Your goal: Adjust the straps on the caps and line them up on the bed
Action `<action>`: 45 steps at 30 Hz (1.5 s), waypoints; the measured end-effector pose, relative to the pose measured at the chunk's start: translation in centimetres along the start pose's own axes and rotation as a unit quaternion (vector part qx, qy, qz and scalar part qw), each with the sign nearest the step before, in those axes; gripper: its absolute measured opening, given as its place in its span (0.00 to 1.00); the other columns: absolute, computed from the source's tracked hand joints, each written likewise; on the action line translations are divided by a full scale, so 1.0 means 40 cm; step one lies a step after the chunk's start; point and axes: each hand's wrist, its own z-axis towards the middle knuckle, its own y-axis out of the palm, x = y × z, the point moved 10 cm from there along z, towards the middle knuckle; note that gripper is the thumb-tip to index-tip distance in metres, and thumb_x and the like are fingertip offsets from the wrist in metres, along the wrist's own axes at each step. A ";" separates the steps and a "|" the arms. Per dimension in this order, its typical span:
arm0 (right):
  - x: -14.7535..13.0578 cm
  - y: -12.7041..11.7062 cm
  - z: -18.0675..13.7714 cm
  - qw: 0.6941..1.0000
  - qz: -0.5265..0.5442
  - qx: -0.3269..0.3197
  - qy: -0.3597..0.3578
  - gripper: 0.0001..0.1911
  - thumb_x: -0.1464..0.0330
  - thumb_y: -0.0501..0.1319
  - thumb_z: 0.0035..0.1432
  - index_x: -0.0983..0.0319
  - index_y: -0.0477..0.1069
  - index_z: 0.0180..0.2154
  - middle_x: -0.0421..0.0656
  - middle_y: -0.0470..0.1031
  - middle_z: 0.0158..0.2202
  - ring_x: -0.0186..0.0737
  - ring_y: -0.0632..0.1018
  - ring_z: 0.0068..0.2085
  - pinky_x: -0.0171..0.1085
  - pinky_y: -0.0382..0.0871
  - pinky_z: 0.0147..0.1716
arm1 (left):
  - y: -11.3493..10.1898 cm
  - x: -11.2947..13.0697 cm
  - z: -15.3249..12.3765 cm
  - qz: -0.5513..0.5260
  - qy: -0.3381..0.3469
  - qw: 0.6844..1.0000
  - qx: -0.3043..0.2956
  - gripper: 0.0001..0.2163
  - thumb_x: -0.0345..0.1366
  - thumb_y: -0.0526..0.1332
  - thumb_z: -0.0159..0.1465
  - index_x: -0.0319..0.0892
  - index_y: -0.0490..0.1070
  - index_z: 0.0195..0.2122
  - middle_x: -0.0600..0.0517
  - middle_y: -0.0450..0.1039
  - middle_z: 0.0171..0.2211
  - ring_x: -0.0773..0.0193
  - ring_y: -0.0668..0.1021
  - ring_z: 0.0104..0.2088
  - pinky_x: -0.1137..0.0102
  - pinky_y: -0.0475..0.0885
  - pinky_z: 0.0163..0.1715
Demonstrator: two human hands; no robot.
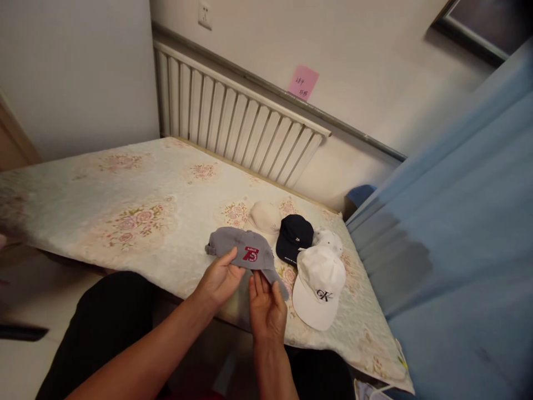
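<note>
A grey cap with a red logo lies on the near edge of the floral bedspread. My left hand grips its near side, thumb on top of the crown. My right hand holds the grey brim from below, fingers stretched up along it. Right of it lies a white cap with black letters. Behind sit a dark navy cap, a cream cap and another white one.
A white radiator runs along the wall behind the bed, with a pink note above it. A blue curtain fills the right side. My dark-clothed legs are at the bed's near edge.
</note>
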 end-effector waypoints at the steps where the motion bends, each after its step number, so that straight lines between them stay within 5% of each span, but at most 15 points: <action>1: 0.001 0.010 0.000 1.000 -0.005 -0.010 -0.004 0.12 0.64 0.63 0.55 0.60 0.75 0.41 0.45 0.79 0.46 0.41 0.76 0.52 0.46 0.62 0.59 | 0.003 -0.014 -0.003 0.005 -0.008 1.000 -0.003 0.18 0.27 0.51 0.67 0.35 0.62 0.59 0.43 0.77 0.46 0.58 0.79 0.46 0.60 0.70 0.54; 9: 0.024 0.111 0.017 0.996 -0.033 -0.079 -0.009 0.15 0.63 0.59 0.58 0.62 0.73 0.46 0.44 0.78 0.47 0.39 0.76 0.51 0.45 0.58 0.61 | 0.002 -0.079 -0.029 0.021 -0.066 0.998 0.009 0.18 0.25 0.51 0.66 0.34 0.63 0.57 0.43 0.78 0.43 0.59 0.80 0.44 0.62 0.70 0.54; 17: -0.008 0.066 0.036 1.000 -0.001 -0.019 -0.018 0.14 0.66 0.61 0.56 0.58 0.72 0.46 0.41 0.79 0.46 0.39 0.78 0.49 0.47 0.63 0.58 | -0.004 -0.029 -0.019 0.009 -0.011 1.000 -0.003 0.20 0.23 0.51 0.65 0.36 0.62 0.59 0.45 0.79 0.42 0.60 0.80 0.44 0.62 0.70 0.54; 27: -0.030 0.035 0.036 0.999 0.013 0.022 -0.028 0.16 0.67 0.61 0.56 0.57 0.70 0.47 0.41 0.79 0.46 0.39 0.78 0.49 0.47 0.65 0.56 | 0.035 -0.026 -0.035 -0.035 -0.036 0.995 -0.083 0.21 0.26 0.49 0.66 0.39 0.60 0.61 0.45 0.78 0.45 0.60 0.77 0.49 0.60 0.62 0.59; 31: -0.028 0.035 0.034 0.999 0.013 0.019 -0.024 0.16 0.67 0.61 0.56 0.57 0.70 0.47 0.41 0.78 0.47 0.39 0.77 0.49 0.47 0.65 0.57 | 0.029 -0.019 -0.030 -0.038 -0.037 0.997 -0.054 0.19 0.32 0.48 0.69 0.38 0.59 0.61 0.44 0.79 0.43 0.61 0.79 0.46 0.61 0.63 0.58; 45: -0.037 0.115 0.006 0.994 -0.067 -0.041 -0.074 0.23 0.64 0.60 0.57 0.60 0.65 0.54 0.46 0.74 0.53 0.42 0.74 0.54 0.50 0.61 0.59 | 0.017 -0.077 -0.043 -0.001 -0.070 0.998 -0.010 0.19 0.29 0.49 0.68 0.36 0.60 0.60 0.43 0.78 0.45 0.59 0.79 0.46 0.63 0.68 0.55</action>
